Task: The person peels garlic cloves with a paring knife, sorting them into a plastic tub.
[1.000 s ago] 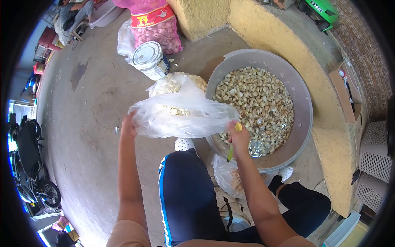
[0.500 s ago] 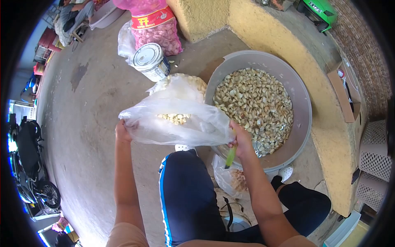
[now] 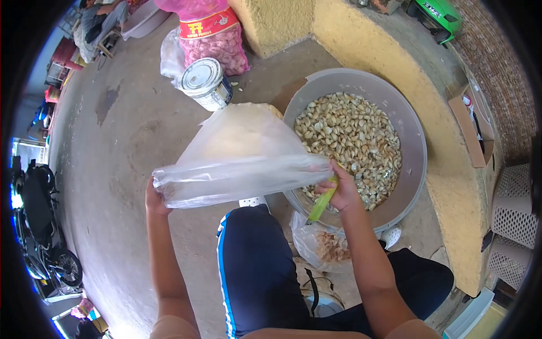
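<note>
A translucent plastic bag (image 3: 237, 141) is stretched wide between my hands, its rim pulled nearly straight and closed over the pale cloves inside. My left hand (image 3: 156, 199) grips the bag's left corner. At the right corner, my right hand (image 3: 340, 189) pinches the rim and also holds a green-handled knife (image 3: 322, 205) pointing down. The large grey tub (image 3: 415, 141) beside the bag holds many unpeeled garlic cloves (image 3: 350, 135) in water. Below it, a small plastic bag (image 3: 307, 240) contains brownish skins.
A metal can (image 3: 212, 97) stands before a pink mesh sack (image 3: 217, 51). A yellow low wall (image 3: 395, 59) curves behind the tub. Motorcycles (image 3: 42, 214) stand far left. A person (image 3: 104, 20) sits at the upper left near a basin (image 3: 144, 21).
My hands have moved apart and slightly down, pulling the bag's rim taut. The opening that showed cloves has closed, and the bag's body is smoother.
</note>
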A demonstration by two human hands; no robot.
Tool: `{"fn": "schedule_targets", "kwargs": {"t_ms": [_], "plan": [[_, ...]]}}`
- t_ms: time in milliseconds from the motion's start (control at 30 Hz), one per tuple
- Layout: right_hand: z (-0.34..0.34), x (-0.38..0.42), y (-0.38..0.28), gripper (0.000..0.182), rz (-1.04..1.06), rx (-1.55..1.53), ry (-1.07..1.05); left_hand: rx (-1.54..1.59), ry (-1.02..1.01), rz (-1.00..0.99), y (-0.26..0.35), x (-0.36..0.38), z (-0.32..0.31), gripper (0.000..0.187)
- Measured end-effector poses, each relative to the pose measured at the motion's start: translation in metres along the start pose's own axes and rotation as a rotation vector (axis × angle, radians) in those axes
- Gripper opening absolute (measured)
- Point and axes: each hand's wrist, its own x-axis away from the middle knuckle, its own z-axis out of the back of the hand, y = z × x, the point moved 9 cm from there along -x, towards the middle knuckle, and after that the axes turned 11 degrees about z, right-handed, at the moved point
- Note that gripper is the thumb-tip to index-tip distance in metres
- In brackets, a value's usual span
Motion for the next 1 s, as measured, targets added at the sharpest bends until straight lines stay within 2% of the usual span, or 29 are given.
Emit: {"fn": "schedule_targets", "kwargs": {"t_ms": [67, 133, 233, 267, 333, 400, 467, 533, 600, 667, 700, 733, 800, 900, 1000], "plan": [[-0.006, 0.004, 0.002, 0.019, -0.001, -0.122, 0.019, 0.003, -0.003, 0.015, -0.003, -0.006, 0.014, 0.042], [0.012, -0.01, 0.018, 0.02, -0.048, -0.072, -0.011, -0.01, 0.016, 0.02, -0.006, -0.012, 0.025, 0.043], [0.031, -0.018, 0.04, 0.021, -0.137, -0.012, 0.008, -0.23, 0.236, 0.038, -0.001, -0.04, 0.078, 0.039], [0.032, -0.018, 0.046, 0.021, -0.168, 0.006, 0.025, -0.595, 0.488, -0.187, 0.023, -0.033, 0.088, 0.039], [0.019, -0.014, 0.047, 0.022, -0.145, 0.023, 0.07, -1.321, 0.978, -0.66, 0.049, 0.005, 0.035, 0.042], [0.017, -0.015, 0.044, 0.023, -0.109, 0.012, 0.094, -1.316, 0.652, -0.88, 0.043, 0.038, -0.06, 0.055], [0.016, -0.021, 0.043, 0.025, -0.069, -0.024, 0.09, -1.693, 0.275, -0.924, 0.0, 0.036, -0.132, 0.063], [-0.001, -0.023, 0.04, 0.025, -0.091, -0.033, -0.008, -2.079, 0.193, -0.868, -0.047, 0.033, -0.198, 0.065], [-0.013, -0.027, 0.038, 0.024, -0.095, -0.014, -0.087, -2.121, 0.236, -1.082, -0.06, 0.005, -0.205, 0.045], [-0.018, -0.031, 0.035, 0.022, -0.082, 0.041, -0.141, -2.041, 0.198, -0.707, -0.053, -0.05, -0.182, 0.034], [-0.011, -0.034, 0.031, 0.02, -0.065, 0.139, -0.083, -1.985, 0.176, -0.524, -0.051, -0.076, -0.17, 0.029], [-0.003, -0.035, 0.028, 0.019, -0.051, 0.236, -0.022, -1.868, 0.167, -0.696, -0.039, -0.08, -0.18, 0.025], [0.008, -0.036, 0.024, 0.018, -0.044, 0.39, 0.072, -1.764, 0.271, -0.713, -0.017, -0.093, -0.187, 0.028], [0.017, -0.034, 0.021, 0.017, -0.039, 0.516, 0.155, -1.749, 0.305, -0.832, 0.007, -0.1, -0.213, 0.029], [0.038, -0.034, 0.016, 0.019, 0.043, 0.546, 0.24, -1.801, 0.245, -0.646, 0.011, -0.116, -0.226, 0.036]]}}
